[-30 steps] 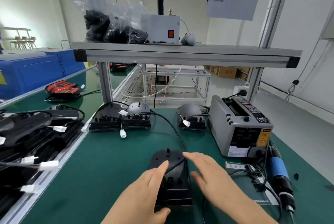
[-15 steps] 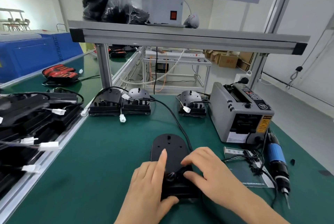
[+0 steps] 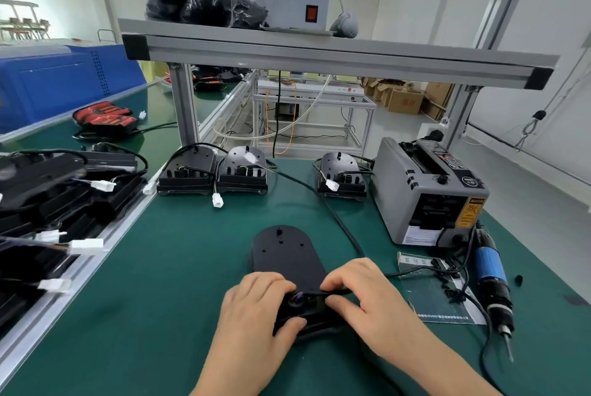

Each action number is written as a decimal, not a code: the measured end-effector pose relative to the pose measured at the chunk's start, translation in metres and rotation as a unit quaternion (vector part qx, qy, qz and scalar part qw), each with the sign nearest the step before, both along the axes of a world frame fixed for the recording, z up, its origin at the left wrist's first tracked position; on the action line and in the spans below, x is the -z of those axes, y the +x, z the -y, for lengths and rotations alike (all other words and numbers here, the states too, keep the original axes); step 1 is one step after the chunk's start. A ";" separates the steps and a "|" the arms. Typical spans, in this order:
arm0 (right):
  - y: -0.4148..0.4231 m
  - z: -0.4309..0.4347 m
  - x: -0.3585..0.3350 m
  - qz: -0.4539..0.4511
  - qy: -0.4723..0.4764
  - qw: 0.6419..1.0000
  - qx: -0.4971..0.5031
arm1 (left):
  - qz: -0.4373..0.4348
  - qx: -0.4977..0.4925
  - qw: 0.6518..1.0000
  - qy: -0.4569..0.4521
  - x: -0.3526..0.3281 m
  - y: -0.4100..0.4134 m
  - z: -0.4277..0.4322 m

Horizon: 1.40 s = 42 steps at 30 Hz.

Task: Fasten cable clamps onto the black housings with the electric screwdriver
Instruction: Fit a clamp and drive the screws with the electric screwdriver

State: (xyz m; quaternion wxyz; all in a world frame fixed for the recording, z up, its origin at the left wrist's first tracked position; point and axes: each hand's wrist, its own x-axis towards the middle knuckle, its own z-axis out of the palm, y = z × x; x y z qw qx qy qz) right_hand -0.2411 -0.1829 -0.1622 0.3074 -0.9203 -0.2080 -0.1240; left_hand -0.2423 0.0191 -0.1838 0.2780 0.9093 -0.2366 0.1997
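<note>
A black housing (image 3: pixel 283 251) lies flat on the green mat in front of me, rounded end pointing away. My left hand (image 3: pixel 256 309) grips its near left corner, thumb under the edge. My right hand (image 3: pixel 361 296) pinches the black cable (image 3: pixel 343 229) where it crosses the housing's near end. That cable runs up across the mat toward the far housings. The electric screwdriver (image 3: pixel 491 280), blue and black, lies on the mat at the right with its bit toward me; neither hand touches it. Small black clamps (image 3: pixel 447 283) lie on a plastic sheet beside it.
Three more housings (image 3: pixel 240 172) with white connectors stand in a row at the back. A grey tape dispenser (image 3: pixel 425 191) sits at the right. A pile of black housings (image 3: pixel 48 203) fills the left conveyor. An aluminium shelf (image 3: pixel 319 53) spans overhead.
Both hands slid toward the housing's near end and their fingers curled. The left hand took hold of the corner; the right pinched the cable. The camera tipped downward.
</note>
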 end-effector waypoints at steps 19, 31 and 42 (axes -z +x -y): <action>0.001 -0.015 0.013 0.036 0.054 0.998 -0.020 | -0.023 -0.040 0.989 -0.143 0.000 0.002 -0.002; 0.029 0.055 -0.009 0.001 0.006 0.986 0.168 | -0.040 -0.044 0.993 -0.105 -0.004 -0.001 0.002; 0.081 0.164 -0.013 -0.207 -0.316 0.885 0.271 | -0.045 -0.033 0.992 -0.111 -0.005 -0.002 -0.001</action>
